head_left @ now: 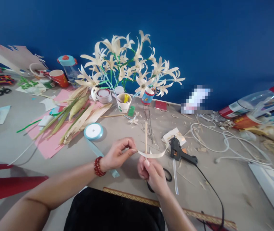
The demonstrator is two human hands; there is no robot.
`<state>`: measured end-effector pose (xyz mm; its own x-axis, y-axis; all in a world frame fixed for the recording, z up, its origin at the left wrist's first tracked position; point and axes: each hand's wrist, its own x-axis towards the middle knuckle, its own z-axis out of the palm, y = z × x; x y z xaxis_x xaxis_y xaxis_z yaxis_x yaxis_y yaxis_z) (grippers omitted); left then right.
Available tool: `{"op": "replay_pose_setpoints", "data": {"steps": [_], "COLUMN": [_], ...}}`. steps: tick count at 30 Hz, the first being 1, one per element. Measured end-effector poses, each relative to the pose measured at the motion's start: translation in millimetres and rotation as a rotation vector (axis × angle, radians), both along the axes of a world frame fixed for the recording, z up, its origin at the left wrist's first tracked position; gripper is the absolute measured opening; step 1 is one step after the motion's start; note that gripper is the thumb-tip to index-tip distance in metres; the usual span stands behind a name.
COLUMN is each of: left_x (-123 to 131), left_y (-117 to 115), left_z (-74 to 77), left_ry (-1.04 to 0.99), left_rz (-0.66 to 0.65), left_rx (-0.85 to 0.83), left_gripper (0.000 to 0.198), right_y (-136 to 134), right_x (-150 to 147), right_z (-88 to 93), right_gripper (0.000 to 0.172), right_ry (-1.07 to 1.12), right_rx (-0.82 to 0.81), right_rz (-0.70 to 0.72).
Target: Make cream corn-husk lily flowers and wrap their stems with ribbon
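My left hand, with a red bead bracelet at the wrist, pinches one end of a pale, curved husk strip. The strip passes across a thin wooden stick, and its other end curls up to the right. Closed around the lower part of that upright stick is my right hand. Black-handled scissors lie partly hidden beneath my right hand. To the right rests a black glue gun with a clear glue stick poking out toward me.
White husk flowers stand in cups at the back. On the left are a blue ribbon roll, pink paper and corn husks. A white cable loops across the right, near a power strip and a plastic bottle.
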<state>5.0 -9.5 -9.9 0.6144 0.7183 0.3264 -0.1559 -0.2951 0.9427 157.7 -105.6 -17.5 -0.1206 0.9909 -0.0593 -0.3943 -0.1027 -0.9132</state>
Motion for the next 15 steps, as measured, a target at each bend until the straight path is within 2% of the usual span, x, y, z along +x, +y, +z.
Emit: {"op": "replay_pose_setpoints", "data": {"steps": [2,5,7,10,15], "left_x": [-1,-2,-2,-1,1], "left_y": [0,1,2,3,0], "left_z": [2.0,7.1,10.8,14.9,15.4], "left_ry": [0.009,0.022,0.016,0.01,0.013], "left_rz": [0.008,0.005,-0.031,-0.091,-0.03], "left_rx": [0.029,0.059,0.078,0.14,0.233], "left_gripper": [0.015,0.014,0.011,0.016,0.005], "right_y": [0,0,0,1,2], "right_x": [0,0,-1,-2,-2], "right_z": [-3.2,-2.6,0.4,4.5,5.5], "right_gripper": [0.044,0.043,0.043,0.045,0.046], "right_ry": [-0.14,-0.238,-0.273,-0.341,-0.384], "right_rx": [0.02,0.014,0.012,0.002,-0.025], "right_rz": [-0.059,-0.092,-0.097,-0.104,-0.055]}}
